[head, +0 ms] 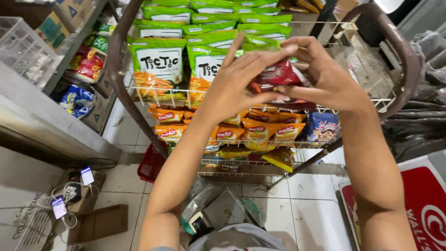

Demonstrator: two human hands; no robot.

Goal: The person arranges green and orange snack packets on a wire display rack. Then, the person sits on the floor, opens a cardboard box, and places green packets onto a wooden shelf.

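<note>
Head view looks down past our two forearms to a wire display rack (353, 100) on a tiled floor (306, 209). Between our hands we hold a red snack packet (277, 74), raised in front of the rack's upper tier. Our left hand (237, 83) curls around the packet's left end, fingers bent over its top and thumb beneath, so it is closed on the wrapper. Our right hand (325, 76) pinches the right end, fingers folded down over it. Gripping both ends keeps the thin, slippery packet flat and steady. Green snack bags (160, 60) stand upright in rows on the top tier, faces forward so they can be read from the front. Orange snack packets (255, 130) lie overlapped on the tier below, with a blue packet (323, 126) at their right end. A red basket (151, 163) sits on the floor beside the rack's foot, and two phones (72, 190) lie charging by cables to the left.
</note>
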